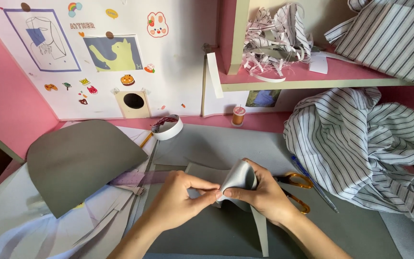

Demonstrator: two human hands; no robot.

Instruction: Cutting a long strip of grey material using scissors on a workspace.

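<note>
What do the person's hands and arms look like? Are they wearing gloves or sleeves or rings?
Both are bare. The left hand and the right hand have no gloves, and no rings show on the fingers in view. The forearms are uncovered right down to the bottom edge of the picture, so no sleeves show. No watch or bracelet is seen on either wrist. The fingernails look short and unpainted.

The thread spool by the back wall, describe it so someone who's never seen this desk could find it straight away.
Start at the pink shelf on the right and drop to the desk below its left end. There the thread spool stands upright against the wall, right of the white tape ring. It is the only small orange cylinder there, far from both hands and the grey fabric piece they hold.
</note>
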